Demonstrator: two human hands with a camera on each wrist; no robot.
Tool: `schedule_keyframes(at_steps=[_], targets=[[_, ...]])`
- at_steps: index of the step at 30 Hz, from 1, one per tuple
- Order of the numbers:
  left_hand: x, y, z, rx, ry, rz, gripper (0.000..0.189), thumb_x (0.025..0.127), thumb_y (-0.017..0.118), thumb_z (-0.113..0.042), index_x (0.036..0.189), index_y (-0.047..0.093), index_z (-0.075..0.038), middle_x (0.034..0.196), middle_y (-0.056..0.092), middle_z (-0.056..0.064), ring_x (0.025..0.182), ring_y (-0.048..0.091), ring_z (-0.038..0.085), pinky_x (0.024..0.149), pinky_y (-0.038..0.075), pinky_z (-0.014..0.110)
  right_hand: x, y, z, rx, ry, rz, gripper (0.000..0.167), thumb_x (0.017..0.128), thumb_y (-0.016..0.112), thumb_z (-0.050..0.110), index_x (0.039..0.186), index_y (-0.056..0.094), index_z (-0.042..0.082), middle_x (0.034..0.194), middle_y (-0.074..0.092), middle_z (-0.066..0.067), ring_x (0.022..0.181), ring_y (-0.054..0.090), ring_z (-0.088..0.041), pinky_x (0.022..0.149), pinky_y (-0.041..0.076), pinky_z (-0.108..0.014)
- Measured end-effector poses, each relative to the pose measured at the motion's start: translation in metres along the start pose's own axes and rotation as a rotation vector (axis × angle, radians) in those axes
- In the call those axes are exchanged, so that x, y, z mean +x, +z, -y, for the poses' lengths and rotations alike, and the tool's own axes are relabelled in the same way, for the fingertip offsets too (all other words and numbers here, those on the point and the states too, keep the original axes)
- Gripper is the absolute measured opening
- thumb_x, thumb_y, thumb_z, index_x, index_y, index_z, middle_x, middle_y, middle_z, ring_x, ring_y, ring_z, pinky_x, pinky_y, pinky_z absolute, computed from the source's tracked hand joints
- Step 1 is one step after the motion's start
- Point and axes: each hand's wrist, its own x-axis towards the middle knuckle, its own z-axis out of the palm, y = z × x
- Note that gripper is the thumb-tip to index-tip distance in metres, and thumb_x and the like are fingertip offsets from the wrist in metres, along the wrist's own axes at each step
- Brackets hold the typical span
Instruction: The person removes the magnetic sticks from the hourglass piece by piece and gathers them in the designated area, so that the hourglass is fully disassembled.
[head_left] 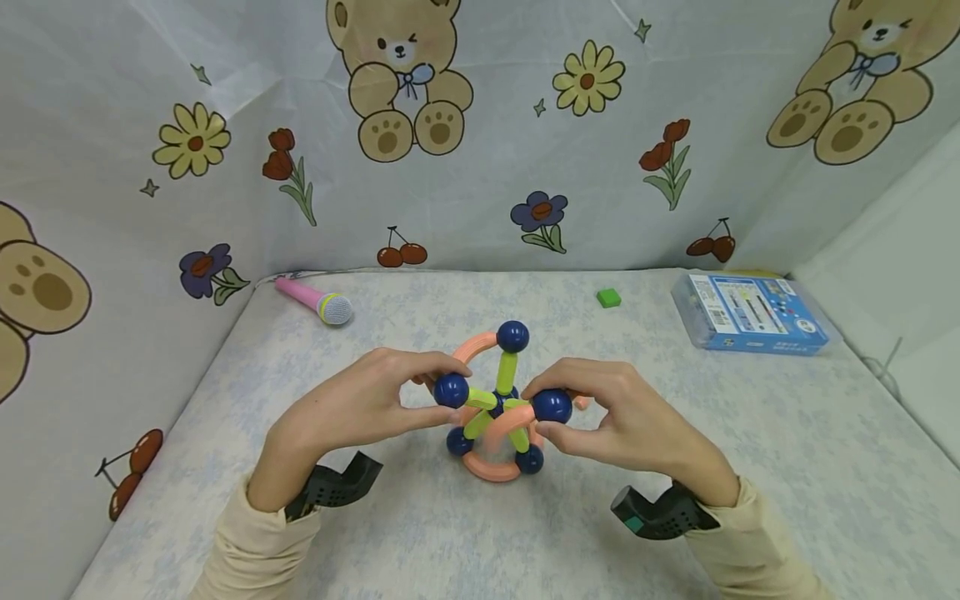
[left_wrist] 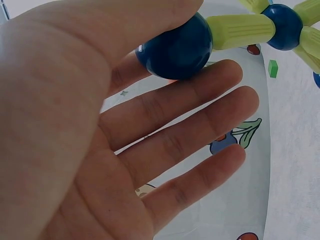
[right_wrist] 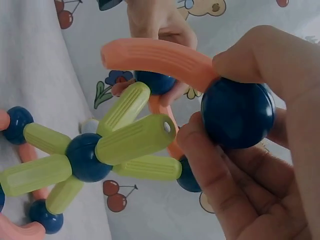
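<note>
A construction of magnetic sticks and balls stands at mid-table, with green rods [right_wrist: 142, 137] spreading from a central blue ball [right_wrist: 89, 157]. Curved orange rods [head_left: 491, 469] link several of its outer balls. My left hand [head_left: 367, 396] pinches the blue ball [left_wrist: 175, 47] at the end of one green rod; its other fingers are extended below. Between thumb and fingers, my right hand [head_left: 618, 408] grips another blue ball [right_wrist: 237, 114], which carries a curved orange rod [right_wrist: 155, 57]. In the right wrist view, that ball is apart from the bare tip of a nearby green rod.
A pink toy microphone [head_left: 307, 298] lies at the back left. Further right are a small green block [head_left: 609, 297] and a blue-labelled plastic box [head_left: 757, 312]. Patterned cloth [head_left: 465, 200] rises behind the table. An orange piece [head_left: 582, 402] shows partly behind my right hand.
</note>
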Motion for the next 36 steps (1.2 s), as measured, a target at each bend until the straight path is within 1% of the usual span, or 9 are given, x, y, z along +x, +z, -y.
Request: schedule_keyframes(at_steps=[3, 8, 11, 14, 17, 21, 28, 31, 36], targets=[[0.0, 0.0, 0.0, -0.002, 0.005, 0.0, 0.039, 0.092, 0.08, -0.034, 0.128, 0.07, -0.021, 0.113, 0.073, -0.013, 0.097, 0.066, 0.002, 0.084, 0.057, 0.03, -0.001, 0.003, 0.0, 0.036, -0.017, -0.034, 0.034, 0.086, 0.08, 0.007, 0.115, 0.07, 0.023, 0.104, 0.07, 0.013, 0.082, 0.06, -0.004, 0.068, 0.052, -0.024], [0.0, 0.001, 0.0, 0.001, -0.005, 0.01, 0.041, 0.093, 0.079, -0.037, 0.129, 0.07, -0.021, 0.113, 0.073, -0.013, 0.098, 0.066, 0.003, 0.085, 0.057, 0.031, 0.001, 0.011, 0.003, 0.103, -0.069, -0.128, 0.036, 0.085, 0.08, 0.001, 0.115, 0.069, 0.017, 0.103, 0.071, 0.005, 0.082, 0.062, -0.006, 0.069, 0.052, -0.022], [0.0, 0.001, 0.0, 0.01, -0.017, 0.013, 0.042, 0.092, 0.079, -0.037, 0.13, 0.069, -0.021, 0.112, 0.072, -0.014, 0.098, 0.065, 0.003, 0.084, 0.057, 0.031, 0.003, 0.016, 0.003, 0.117, -0.113, -0.18, 0.031, 0.088, 0.08, 0.007, 0.116, 0.068, 0.013, 0.105, 0.072, 0.0, 0.086, 0.064, -0.008, 0.073, 0.053, -0.021], [0.0, 0.001, -0.001, 0.017, -0.027, 0.013, 0.041, 0.092, 0.08, -0.037, 0.129, 0.069, -0.022, 0.109, 0.072, -0.015, 0.098, 0.065, 0.003, 0.083, 0.056, 0.03, 0.004, 0.019, 0.003, 0.135, -0.155, -0.202, 0.027, 0.093, 0.079, 0.013, 0.118, 0.068, 0.011, 0.107, 0.072, -0.003, 0.09, 0.066, -0.01, 0.077, 0.054, -0.021], [0.0, 0.001, -0.001, 0.021, -0.018, 0.01, 0.04, 0.092, 0.08, -0.037, 0.128, 0.07, -0.021, 0.108, 0.072, -0.015, 0.097, 0.065, 0.002, 0.084, 0.056, 0.031, 0.004, 0.02, 0.003, 0.136, -0.17, -0.187, 0.029, 0.093, 0.079, 0.013, 0.119, 0.068, 0.011, 0.11, 0.072, -0.003, 0.096, 0.067, -0.012, 0.085, 0.055, -0.023], [-0.001, 0.002, 0.0, 0.021, 0.004, 0.005, 0.04, 0.092, 0.08, -0.035, 0.128, 0.07, -0.02, 0.109, 0.072, -0.014, 0.098, 0.066, 0.003, 0.085, 0.057, 0.032, 0.004, 0.019, 0.004, 0.103, -0.144, -0.143, 0.032, 0.09, 0.08, 0.011, 0.119, 0.068, 0.015, 0.113, 0.072, 0.0, 0.102, 0.067, -0.012, 0.093, 0.055, -0.025], [0.0, 0.001, 0.0, 0.015, 0.021, 0.0, 0.04, 0.092, 0.08, -0.031, 0.129, 0.069, -0.019, 0.113, 0.072, -0.013, 0.099, 0.066, 0.003, 0.088, 0.057, 0.031, 0.004, 0.018, 0.005, 0.079, -0.134, -0.098, 0.024, 0.094, 0.077, 0.013, 0.117, 0.07, 0.017, 0.111, 0.071, 0.004, 0.099, 0.065, -0.01, 0.088, 0.056, -0.026], [0.0, 0.001, 0.0, 0.016, 0.022, -0.002, 0.04, 0.093, 0.08, -0.031, 0.129, 0.069, -0.019, 0.114, 0.073, -0.012, 0.099, 0.067, 0.003, 0.088, 0.058, 0.031, 0.006, 0.019, 0.005, 0.065, -0.141, -0.099, 0.021, 0.096, 0.074, 0.013, 0.116, 0.071, 0.017, 0.109, 0.071, 0.004, 0.098, 0.064, -0.01, 0.085, 0.055, -0.026], [-0.001, 0.0, 0.0, 0.016, 0.014, 0.0, 0.04, 0.093, 0.08, -0.03, 0.13, 0.069, -0.019, 0.113, 0.073, -0.012, 0.099, 0.067, 0.003, 0.088, 0.058, 0.031, 0.006, 0.019, 0.004, 0.054, -0.167, -0.111, 0.014, 0.099, 0.071, 0.019, 0.113, 0.071, 0.016, 0.108, 0.071, 0.004, 0.097, 0.063, -0.01, 0.082, 0.054, -0.024]])
